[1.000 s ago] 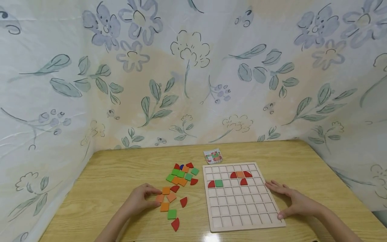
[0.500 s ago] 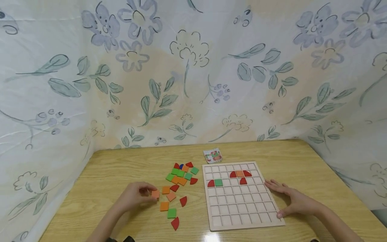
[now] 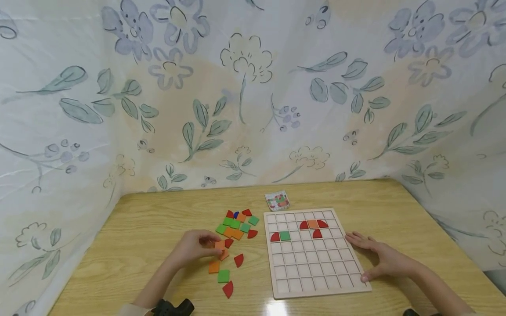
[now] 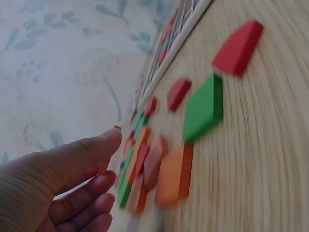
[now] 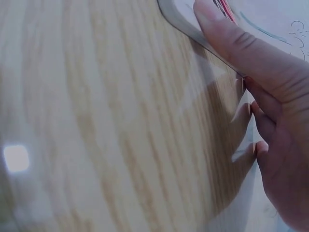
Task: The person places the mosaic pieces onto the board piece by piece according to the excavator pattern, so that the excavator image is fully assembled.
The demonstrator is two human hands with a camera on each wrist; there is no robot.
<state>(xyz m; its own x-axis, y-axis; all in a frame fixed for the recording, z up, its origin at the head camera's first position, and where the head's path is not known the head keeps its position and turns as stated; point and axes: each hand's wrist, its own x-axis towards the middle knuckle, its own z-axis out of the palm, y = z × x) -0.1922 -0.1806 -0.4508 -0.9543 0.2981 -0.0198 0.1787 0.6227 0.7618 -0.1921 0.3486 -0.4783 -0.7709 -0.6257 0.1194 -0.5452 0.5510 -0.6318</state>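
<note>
A pale wooden grid board [image 3: 304,272] lies on a light wood-grain table [image 3: 158,210], beside a person's outspread right hand [image 3: 389,263]; the left hand [image 3: 191,249] pinches an orange square tile [image 3: 219,245].

The right hand is wide, thumb on the board's edge and fingers along its right side, probably to stop it sliding. The left hand is narrowed, thumb and fingertips gripping the tile above the table, a hold that seems to suit so thin a piece. A small printed paper card [image 3: 277,200] lies beyond the board, seemingly for viewing. Four red quarter-circle tiles [image 3: 317,233], a green square tile [image 3: 284,236] and another orange square [image 3: 312,224] occupy cells; loose pieces [image 3: 223,276] cluster left of the board, apparently within reach.
</note>
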